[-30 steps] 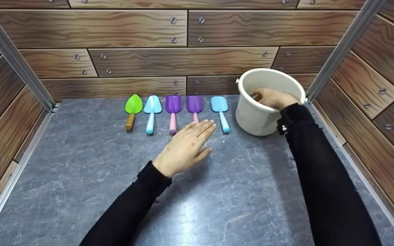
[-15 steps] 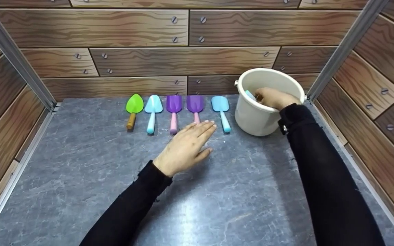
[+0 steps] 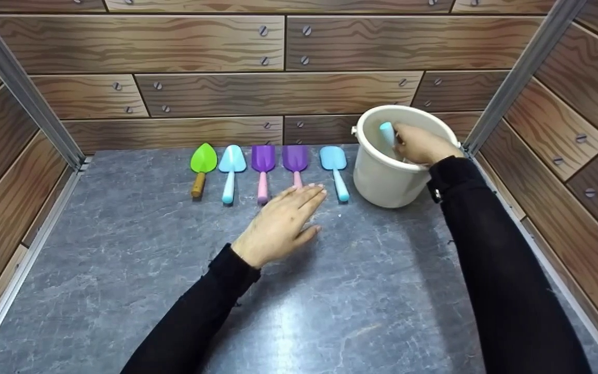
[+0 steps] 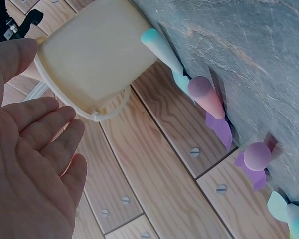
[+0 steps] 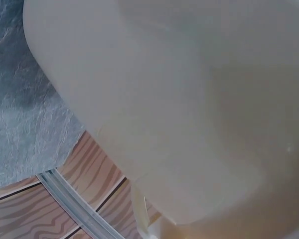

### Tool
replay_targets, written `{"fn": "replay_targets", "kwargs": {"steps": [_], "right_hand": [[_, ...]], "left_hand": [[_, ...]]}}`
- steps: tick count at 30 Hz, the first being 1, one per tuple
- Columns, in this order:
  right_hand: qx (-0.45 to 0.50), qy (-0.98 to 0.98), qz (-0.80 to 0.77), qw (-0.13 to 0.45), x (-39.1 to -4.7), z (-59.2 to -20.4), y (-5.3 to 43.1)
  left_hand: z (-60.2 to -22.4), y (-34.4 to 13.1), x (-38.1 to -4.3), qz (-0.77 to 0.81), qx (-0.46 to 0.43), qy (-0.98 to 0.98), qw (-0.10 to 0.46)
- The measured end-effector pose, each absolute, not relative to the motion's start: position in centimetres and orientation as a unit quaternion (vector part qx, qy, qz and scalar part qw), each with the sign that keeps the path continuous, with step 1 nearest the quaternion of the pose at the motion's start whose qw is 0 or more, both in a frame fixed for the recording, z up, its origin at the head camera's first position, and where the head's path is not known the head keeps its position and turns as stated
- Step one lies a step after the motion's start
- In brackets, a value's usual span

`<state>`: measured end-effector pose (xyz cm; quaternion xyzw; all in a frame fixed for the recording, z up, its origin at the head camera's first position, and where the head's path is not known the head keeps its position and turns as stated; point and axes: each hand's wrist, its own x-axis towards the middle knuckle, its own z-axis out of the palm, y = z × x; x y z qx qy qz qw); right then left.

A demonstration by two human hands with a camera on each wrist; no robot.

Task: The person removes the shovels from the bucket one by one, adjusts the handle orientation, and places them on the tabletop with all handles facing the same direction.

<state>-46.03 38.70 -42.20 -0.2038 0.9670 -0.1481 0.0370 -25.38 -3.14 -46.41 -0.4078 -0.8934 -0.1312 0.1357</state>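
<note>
My right hand (image 3: 422, 144) reaches inside a cream plastic bucket (image 3: 390, 179) and grips a toy shovel by its light blue handle (image 3: 387, 132); its blade is hidden in the bucket. The bucket wall (image 5: 139, 99) fills most of the right wrist view. My left hand (image 3: 281, 223) hangs over the table with fingers straight, holding nothing. Just beyond it lie several toy shovels in a row: a green one (image 3: 203, 158) with a brown handle, a light blue one (image 3: 231, 160), two purple ones (image 3: 263, 158) with pink handles, and a blue one (image 3: 333, 158) beside the bucket.
The grey marbled tabletop (image 3: 122, 259) is enclosed by wood-patterned panels (image 3: 174, 41) at the back and both sides. Metal rails (image 3: 517, 72) run along the corners. The bucket stands at the back right, close to the rear panel.
The light blue handle has risen into view inside the bucket, gripped by my right hand. The bucket has shifted slightly left. My left hand and the row of shovels have stayed put.
</note>
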Motion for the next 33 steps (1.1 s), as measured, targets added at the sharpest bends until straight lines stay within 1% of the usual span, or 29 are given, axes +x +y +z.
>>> {"fn": "replay_targets", "kwargs": {"steps": [8,11,14,19,22,27,33], "right_hand": [[-0.208,0.967,-0.148,-0.005,-44.2,-40.5,38.2],[-0.195,0.97,-0.145,-0.018,-43.3,-39.7,37.8],[-0.166,0.974,-0.153,-0.018,-41.6,-38.0,36.7],[-0.118,0.975,-0.187,0.004,-39.0,-35.4,35.2],[-0.104,0.974,-0.199,0.008,-38.4,-34.7,35.0],[-0.104,0.973,-0.204,-0.004,-38.3,-34.2,35.1],[-0.105,0.971,-0.214,-0.035,-38.0,-33.6,34.9]], "left_hand": [[-46.5,-3.2,-25.5,-0.134,-0.409,-0.893,0.135],[-46.6,-3.2,-25.5,-0.139,-0.409,-0.892,0.136],[-46.6,-3.3,-25.5,-0.139,-0.409,-0.892,0.136],[-46.5,-3.3,-25.5,-0.139,-0.408,-0.892,0.136],[-46.5,-3.3,-25.5,-0.141,-0.407,-0.892,0.138],[-46.5,-3.3,-25.4,-0.143,-0.406,-0.892,0.14],[-46.8,-3.2,-25.7,-0.146,-0.409,-0.89,0.139]]}}
